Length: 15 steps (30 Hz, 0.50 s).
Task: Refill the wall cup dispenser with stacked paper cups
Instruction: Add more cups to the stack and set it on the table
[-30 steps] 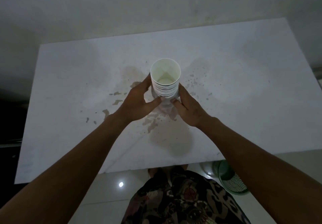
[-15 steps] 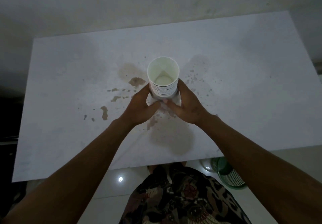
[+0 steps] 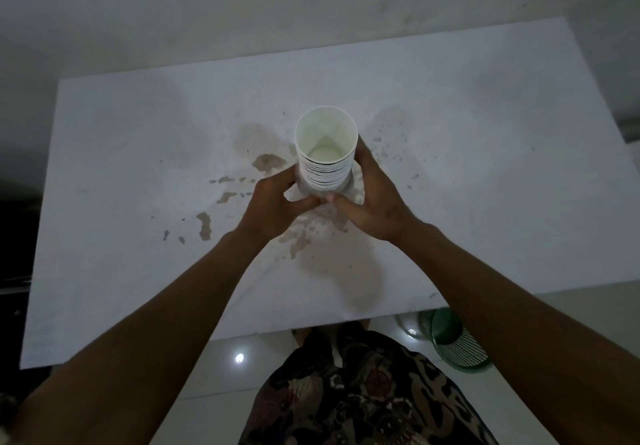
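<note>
A stack of white paper cups stands upright, mouth up, over the middle of the white table. Several rims show one below another under the top cup. My left hand wraps the lower left side of the stack. My right hand wraps its lower right side, thumb tips nearly meeting in front. The stack's base is hidden behind my fingers, so I cannot tell whether it rests on the table. No wall dispenser is in view.
Brown stains mark the tabletop left of and below the stack. A plain pale wall rises behind the table. A green mesh basket sits on the tiled floor under the table's near right edge.
Both hands have closed tighter around the stack's base, and more of the stack stands above my hands. The stack has stayed over the same spot.
</note>
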Each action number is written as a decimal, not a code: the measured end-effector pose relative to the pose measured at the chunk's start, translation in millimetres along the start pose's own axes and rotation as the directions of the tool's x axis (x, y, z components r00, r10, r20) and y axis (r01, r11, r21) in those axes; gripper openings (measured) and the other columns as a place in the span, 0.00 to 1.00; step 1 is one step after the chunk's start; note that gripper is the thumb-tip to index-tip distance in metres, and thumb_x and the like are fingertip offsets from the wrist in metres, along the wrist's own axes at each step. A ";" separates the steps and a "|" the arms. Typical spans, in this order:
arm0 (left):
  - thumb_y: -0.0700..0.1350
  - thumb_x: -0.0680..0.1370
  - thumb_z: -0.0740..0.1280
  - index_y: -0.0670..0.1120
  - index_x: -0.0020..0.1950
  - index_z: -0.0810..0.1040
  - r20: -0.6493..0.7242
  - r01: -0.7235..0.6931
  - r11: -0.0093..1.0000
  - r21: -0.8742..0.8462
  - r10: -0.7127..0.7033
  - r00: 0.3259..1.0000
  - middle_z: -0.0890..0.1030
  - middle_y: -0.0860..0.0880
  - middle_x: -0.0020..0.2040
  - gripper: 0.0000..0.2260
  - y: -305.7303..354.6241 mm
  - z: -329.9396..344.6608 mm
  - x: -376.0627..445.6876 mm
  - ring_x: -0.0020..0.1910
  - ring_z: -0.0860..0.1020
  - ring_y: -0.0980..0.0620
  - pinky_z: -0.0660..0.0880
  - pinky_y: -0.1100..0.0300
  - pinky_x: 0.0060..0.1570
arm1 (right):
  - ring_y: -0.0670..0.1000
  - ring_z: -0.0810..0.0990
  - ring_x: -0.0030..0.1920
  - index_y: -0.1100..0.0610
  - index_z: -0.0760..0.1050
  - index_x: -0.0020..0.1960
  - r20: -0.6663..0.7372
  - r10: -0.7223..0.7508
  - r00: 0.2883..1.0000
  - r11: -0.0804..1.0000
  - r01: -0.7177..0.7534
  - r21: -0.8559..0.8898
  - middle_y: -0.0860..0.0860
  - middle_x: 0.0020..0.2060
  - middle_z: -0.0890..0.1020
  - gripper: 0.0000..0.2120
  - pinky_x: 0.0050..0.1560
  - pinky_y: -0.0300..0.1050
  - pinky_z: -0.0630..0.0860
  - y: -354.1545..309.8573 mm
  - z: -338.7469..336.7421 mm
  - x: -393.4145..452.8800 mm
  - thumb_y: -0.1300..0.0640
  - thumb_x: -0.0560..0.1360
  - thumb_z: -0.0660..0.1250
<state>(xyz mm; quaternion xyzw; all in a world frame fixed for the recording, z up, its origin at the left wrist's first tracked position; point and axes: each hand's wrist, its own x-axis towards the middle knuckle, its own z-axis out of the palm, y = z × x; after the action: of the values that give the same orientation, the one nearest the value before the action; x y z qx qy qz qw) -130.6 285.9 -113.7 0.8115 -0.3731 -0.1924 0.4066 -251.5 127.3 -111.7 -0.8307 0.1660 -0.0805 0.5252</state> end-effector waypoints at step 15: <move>0.51 0.67 0.80 0.43 0.69 0.72 0.061 0.019 0.998 -0.052 -0.016 0.998 0.79 0.58 0.58 0.35 19.9 -9.3 12.0 0.53 0.75 0.75 0.71 0.77 0.51 | 0.42 0.77 0.56 0.52 0.67 0.71 0.073 0.113 0.991 0.993 -0.110 -0.048 0.42 0.58 0.77 0.31 0.52 0.29 0.72 24.3 5.8 8.5 0.48 0.73 0.75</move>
<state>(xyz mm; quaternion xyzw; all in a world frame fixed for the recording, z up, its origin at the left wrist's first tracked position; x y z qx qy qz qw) -126.1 273.7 -92.3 0.7974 -0.3729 -0.2305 0.4147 -246.4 119.5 -136.4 -0.8340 0.1937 -0.0157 0.5164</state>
